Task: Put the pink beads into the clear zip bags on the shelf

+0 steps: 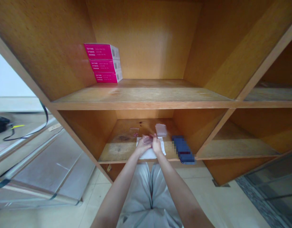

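Note:
My left hand (144, 144) and my right hand (156, 144) meet over a white paper sheet (150, 154) on the lower wooden shelf (119, 148). Their fingertips pinch together at the sheet's upper part, and what lies between them is partly hidden. Just beyond my right hand lies a small transparent plastic bag (161, 129). A smaller transparent bag (134, 132) with something pink inside sits left of it, beyond my left hand. A blue object (183, 149), blurred in the picture, lies to the right and overhangs the shelf's front edge.
Wooden side panels flank this shelf compartment, with another compartment to its right. On the shelf above stand 3 stacked magenta boxes (103, 63) with printed labels. A black cable (26, 133) and a plastic-wrapped panel (48, 164) are at the left, beside a tiled floor.

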A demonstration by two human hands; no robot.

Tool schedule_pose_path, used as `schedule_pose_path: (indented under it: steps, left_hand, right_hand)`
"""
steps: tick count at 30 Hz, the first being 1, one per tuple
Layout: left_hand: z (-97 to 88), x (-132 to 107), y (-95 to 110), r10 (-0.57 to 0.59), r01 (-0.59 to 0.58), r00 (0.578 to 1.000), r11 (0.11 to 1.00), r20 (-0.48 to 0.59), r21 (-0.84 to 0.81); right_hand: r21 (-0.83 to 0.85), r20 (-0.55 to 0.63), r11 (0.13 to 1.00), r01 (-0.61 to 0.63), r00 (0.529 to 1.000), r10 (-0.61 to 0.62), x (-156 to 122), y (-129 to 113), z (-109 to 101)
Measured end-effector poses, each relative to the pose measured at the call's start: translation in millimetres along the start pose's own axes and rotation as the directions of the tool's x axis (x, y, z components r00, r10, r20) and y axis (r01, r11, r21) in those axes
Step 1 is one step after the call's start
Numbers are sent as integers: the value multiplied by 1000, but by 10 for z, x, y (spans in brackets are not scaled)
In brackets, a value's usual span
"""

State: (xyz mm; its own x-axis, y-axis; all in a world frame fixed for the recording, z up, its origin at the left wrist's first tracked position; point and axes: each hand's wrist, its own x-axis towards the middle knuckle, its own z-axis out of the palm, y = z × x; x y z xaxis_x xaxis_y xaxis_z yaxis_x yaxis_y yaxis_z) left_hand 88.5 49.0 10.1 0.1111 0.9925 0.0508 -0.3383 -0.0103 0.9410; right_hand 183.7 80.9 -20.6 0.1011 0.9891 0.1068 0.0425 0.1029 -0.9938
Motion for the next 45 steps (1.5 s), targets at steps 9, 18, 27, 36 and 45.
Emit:
schedule_pose_path:
  steps: [9, 18, 27, 36, 45]
  left_hand:
    - [-39, -12, -34, 11, -12, 999, 999, 47, 31]
    - [-101, 69, -101, 25, -35, 998, 983, 60, 179]
    - [-69, 119, -62, 141, -181, 983, 870, 120, 458]
    - [0, 86, -32, 218, -268, 964, 804, 155, 531]
    - [63, 35, 50, 245, -281, 960, 839, 138, 466]
  right_hand:
    - [220, -74, 975, -7, 997, 24, 15, 80, -10]
    - [338, -102, 941, -32, 992, 70, 35, 40, -39]
    - [305, -117, 952, -35, 990, 74, 14, -19, -42]
    - [305, -116, 952, -30, 991, 68, 2, -43, -51]
    - [303, -116, 953, -16, 992, 53, -2, -37, -48]
